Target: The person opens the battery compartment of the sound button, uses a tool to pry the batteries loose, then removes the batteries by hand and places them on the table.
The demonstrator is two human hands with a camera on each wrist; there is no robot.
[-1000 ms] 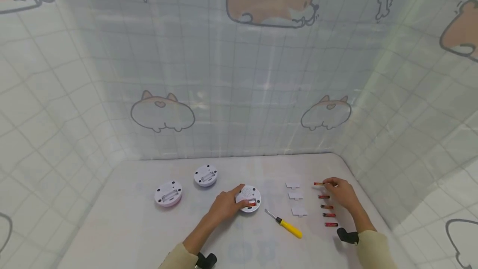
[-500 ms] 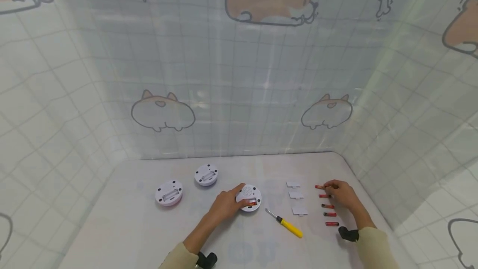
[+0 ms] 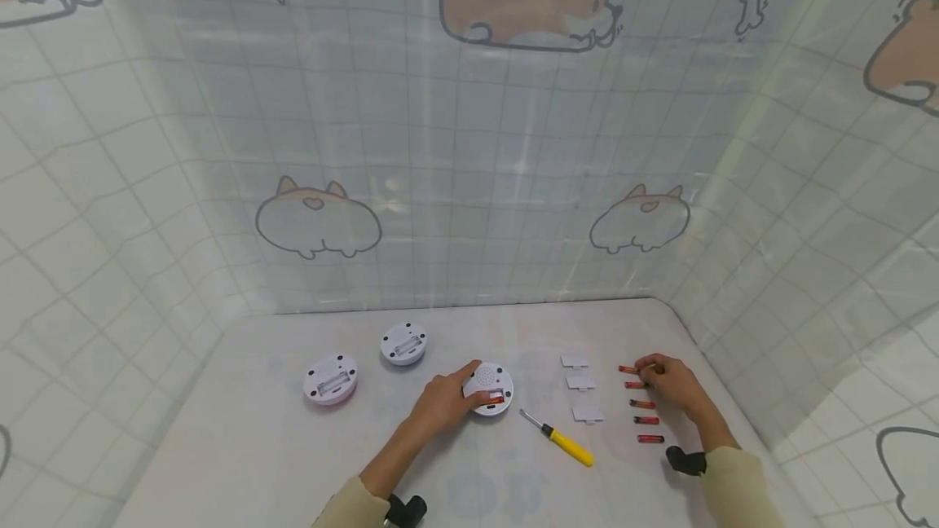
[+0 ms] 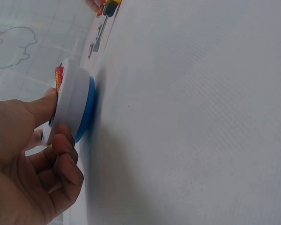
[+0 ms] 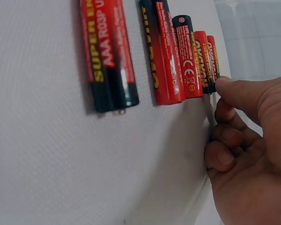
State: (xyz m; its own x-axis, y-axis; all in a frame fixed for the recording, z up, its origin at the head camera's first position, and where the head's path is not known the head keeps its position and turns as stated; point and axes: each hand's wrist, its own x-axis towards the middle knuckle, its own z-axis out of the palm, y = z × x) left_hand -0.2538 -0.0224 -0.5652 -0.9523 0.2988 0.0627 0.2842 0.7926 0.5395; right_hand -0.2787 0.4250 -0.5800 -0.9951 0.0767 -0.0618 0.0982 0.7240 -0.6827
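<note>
Resting on the table, a round white device with speaker holes shows its opened battery compartment; its blue lower rim shows in the left wrist view. My left hand holds it, thumb over the compartment and fingers at the side. One red AAA battery lies in that compartment, partly behind the thumb. On the right, my right hand pinches the end of the farthest AAA battery in a column. Several more red and black batteries lie nearer, apart from the fingers.
Two similar round devices with empty battery slots lie at the left. A yellow-handled screwdriver lies between my hands. Beyond it are three white battery covers in a column. A patterned curtain stands behind the table.
My right hand has drawn the farthest battery slightly nearer, toward the others in the column. My left hand stays on the device.
</note>
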